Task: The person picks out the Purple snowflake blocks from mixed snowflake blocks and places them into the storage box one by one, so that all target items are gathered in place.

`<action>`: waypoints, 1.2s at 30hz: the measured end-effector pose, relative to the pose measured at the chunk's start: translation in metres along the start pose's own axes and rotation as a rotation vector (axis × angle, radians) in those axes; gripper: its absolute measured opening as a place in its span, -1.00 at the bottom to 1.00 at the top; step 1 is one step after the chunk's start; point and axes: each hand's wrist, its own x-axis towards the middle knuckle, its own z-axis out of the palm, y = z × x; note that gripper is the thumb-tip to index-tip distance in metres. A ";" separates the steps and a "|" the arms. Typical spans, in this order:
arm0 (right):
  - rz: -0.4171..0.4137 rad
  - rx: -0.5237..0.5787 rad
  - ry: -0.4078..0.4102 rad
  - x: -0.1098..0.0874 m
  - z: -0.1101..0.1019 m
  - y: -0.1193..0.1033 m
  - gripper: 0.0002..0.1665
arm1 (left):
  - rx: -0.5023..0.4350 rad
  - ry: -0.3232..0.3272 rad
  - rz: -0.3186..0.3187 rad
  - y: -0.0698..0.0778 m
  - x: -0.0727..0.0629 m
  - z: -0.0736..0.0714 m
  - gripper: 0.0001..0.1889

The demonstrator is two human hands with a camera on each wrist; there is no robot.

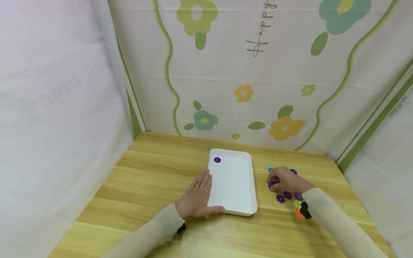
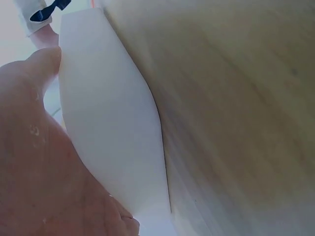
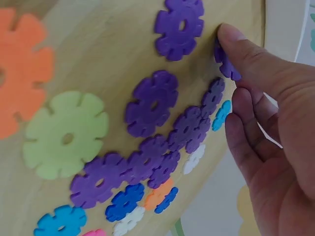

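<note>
My right hand [image 1: 286,179] pinches a purple flower-shaped plastic disc [image 3: 227,65] between thumb and fingers, just right of the white tray [image 1: 233,184]. Around that hand lie more notched discs, among them a purple disc [image 3: 151,103], a pale green disc [image 3: 66,135] and an orange disc [image 3: 24,69]. Inside the tray, near its far left corner, sits one purple disc [image 1: 217,159]. With fingers straight, my left hand [image 1: 197,201] rests along the tray's left side, its thumb at the near edge. In the left wrist view it touches the tray's outer wall [image 2: 110,108].
Blue, white, pink and orange discs are scattered beyond the purple ones, such as a dark blue disc [image 3: 124,202] and a light blue disc [image 3: 60,221]. The wooden table [image 1: 155,172] meets a flower-printed cloth [image 1: 222,71] at its back, and cloth also hangs at both sides.
</note>
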 end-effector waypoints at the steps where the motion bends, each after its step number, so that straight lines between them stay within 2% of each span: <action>1: 0.004 0.004 -0.002 0.002 -0.002 0.000 -0.95 | -0.002 -0.001 -0.001 0.000 0.000 -0.001 0.27; 9: 0.061 0.045 -0.018 0.017 -0.028 -0.010 -0.88 | -0.028 -0.017 -0.020 -0.002 -0.001 -0.004 0.27; 12: 0.090 0.091 -0.011 0.022 -0.036 -0.018 -0.86 | -0.036 -0.020 -0.021 -0.002 -0.001 -0.004 0.27; 16: 0.094 0.162 -0.001 0.033 -0.042 -0.030 -0.83 | -0.034 -0.018 -0.018 -0.003 -0.002 -0.004 0.27; 19: 0.078 0.176 0.000 0.046 -0.044 -0.041 -0.81 | -0.033 -0.019 -0.017 -0.003 -0.002 -0.005 0.27; 28: 0.085 0.229 -0.001 0.093 -0.030 -0.087 -0.82 | -0.043 -0.045 -0.031 -0.002 -0.003 -0.006 0.28; 36: 0.136 0.231 0.027 0.136 -0.007 -0.107 -0.82 | -0.019 -0.032 -0.018 -0.003 0.000 0.004 0.30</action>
